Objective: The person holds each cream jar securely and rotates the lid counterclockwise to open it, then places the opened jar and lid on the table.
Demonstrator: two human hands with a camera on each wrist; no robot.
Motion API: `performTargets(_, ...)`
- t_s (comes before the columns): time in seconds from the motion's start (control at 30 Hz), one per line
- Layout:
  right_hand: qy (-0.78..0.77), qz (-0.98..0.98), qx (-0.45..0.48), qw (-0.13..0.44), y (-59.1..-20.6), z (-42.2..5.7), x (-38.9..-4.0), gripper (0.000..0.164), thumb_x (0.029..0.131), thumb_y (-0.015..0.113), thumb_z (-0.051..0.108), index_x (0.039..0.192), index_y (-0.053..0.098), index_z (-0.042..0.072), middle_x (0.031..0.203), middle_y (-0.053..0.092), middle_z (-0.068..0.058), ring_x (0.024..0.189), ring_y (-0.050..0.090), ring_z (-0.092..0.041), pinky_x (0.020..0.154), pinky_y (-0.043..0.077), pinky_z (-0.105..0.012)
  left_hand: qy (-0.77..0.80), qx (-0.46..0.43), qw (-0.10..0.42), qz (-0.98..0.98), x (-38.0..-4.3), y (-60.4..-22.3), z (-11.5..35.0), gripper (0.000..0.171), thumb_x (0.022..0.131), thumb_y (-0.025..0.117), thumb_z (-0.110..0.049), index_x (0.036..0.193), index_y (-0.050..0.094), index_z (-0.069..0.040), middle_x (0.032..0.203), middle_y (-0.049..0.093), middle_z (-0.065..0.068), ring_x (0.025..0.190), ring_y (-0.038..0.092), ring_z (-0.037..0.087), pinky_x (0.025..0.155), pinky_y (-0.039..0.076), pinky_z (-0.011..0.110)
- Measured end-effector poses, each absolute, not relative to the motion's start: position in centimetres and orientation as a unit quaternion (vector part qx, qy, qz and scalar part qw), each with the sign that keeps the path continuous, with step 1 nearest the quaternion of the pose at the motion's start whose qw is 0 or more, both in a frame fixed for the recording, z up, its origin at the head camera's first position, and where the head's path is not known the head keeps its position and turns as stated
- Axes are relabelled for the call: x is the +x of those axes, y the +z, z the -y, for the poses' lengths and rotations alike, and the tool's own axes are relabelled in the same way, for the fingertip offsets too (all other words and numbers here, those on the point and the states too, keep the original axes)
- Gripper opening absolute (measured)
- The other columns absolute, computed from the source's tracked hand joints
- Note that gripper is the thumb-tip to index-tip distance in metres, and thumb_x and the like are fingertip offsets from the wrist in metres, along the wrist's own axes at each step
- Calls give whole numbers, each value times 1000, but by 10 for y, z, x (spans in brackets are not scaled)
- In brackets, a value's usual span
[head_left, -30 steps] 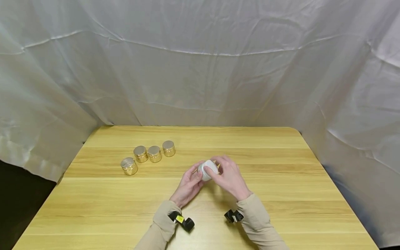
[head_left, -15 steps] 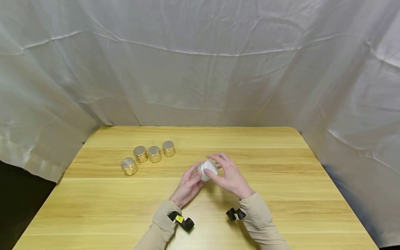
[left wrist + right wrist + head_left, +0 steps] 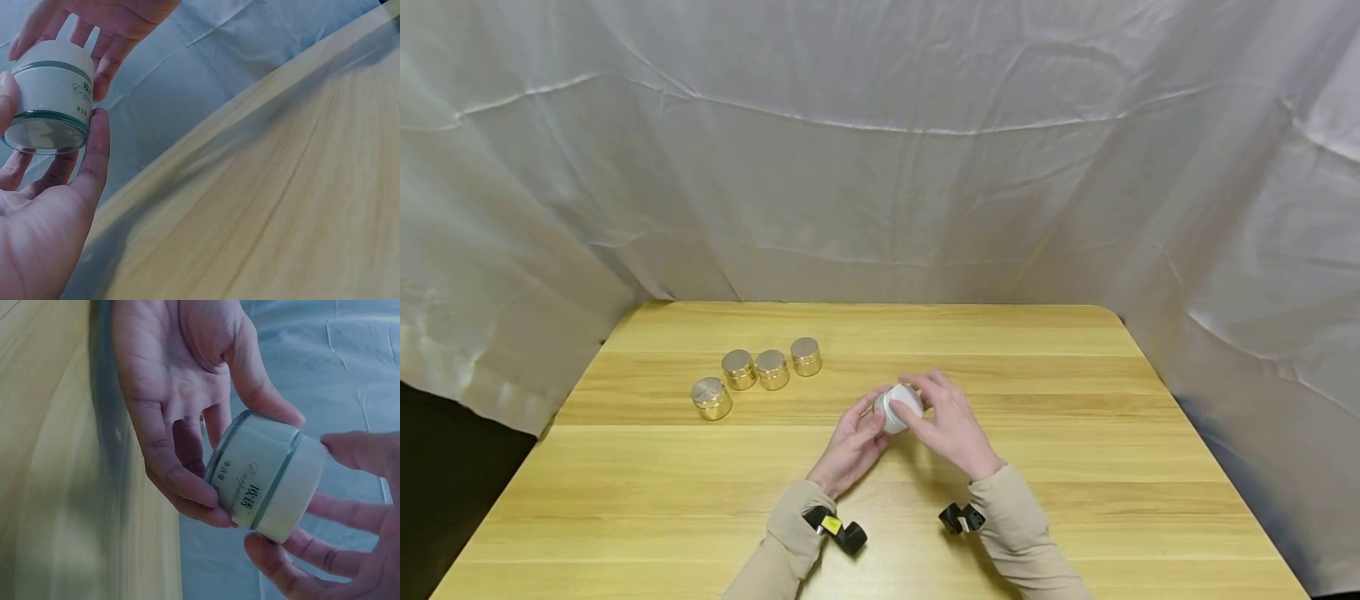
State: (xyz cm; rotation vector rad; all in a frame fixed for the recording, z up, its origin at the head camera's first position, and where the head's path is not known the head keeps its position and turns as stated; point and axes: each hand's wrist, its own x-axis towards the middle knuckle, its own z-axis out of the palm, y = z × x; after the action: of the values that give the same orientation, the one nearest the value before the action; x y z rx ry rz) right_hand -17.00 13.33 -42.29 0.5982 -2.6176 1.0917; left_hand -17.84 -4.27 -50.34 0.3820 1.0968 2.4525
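A white cream jar (image 3: pixel 253 472) with dark lettering and a clear thick base is tilted between both hands above the table in the head view. My left hand (image 3: pixel 852 448) grips the jar's body, its fingers wrapped round the lower part, as the left wrist view shows. On the white lid (image 3: pixel 294 487), the thumb and fingertips of my right hand (image 3: pixel 953 427) pinch the rim from opposite sides. The lid sits on the jar, separated from the body by a greenish band. In the left wrist view, the right hand (image 3: pixel 125 22) comes down over the lid from above.
Several gold lidded jars stand at the back left of the wooden table (image 3: pixel 625 492): a front one (image 3: pixel 711 400), two close together (image 3: pixel 739 371), and one farther right (image 3: pixel 806 357). Grey cloth (image 3: pixel 880 183) hangs behind the table and at both sides.
Half a second ago the right hand's fingers were spread wider and lifted off the lid; now they have closed back in on it. The left hand and jar stay in place.
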Motion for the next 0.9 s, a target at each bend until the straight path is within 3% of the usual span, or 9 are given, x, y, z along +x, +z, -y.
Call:
performTargets(0.17,390,886,235,88,-421,-137,-169,38,89,71,20,125,68,9,122,66,-10,105,63,-25,92,55,-49,882,140,211,-397,-178,-503,43,40,101,56,-15,140,48,-17,141,47,1,121,56,10,110,50,22)
performTargets(0.27,402,883,230,79,-420,-137,-169,40,89,71,22,127,67,9,128,63,-12,112,61,-29,96,54,-54,881,143,212,-398,-178,-503,43,42,101,57,-15,141,47,-16,141,48,1,121,56,10,110,49,22)
performTargets(0.43,390,892,202,102,-423,-135,-170,40,94,69,30,126,66,4,120,65,-13,99,65,-26,85,61,-48,881,141,214,-398,-178,-504,44,41,100,58,-16,139,48,-18,143,47,0,123,55,11,113,48,24)
performTargets(0.63,393,893,187,115,-421,-134,-170,38,92,73,29,120,69,4,109,69,-10,83,65,-19,71,61,-39,880,141,216,-398,-178,-504,44,40,101,57,-16,140,49,-19,144,47,0,124,55,12,114,47,26)
performTargets(0.9,408,882,216,94,-419,-136,-169,35,89,75,19,120,70,6,119,67,-12,97,66,-25,85,60,-50,883,140,214,-394,-178,-502,44,39,100,58,-15,138,50,-19,144,46,2,125,55,12,114,47,26)
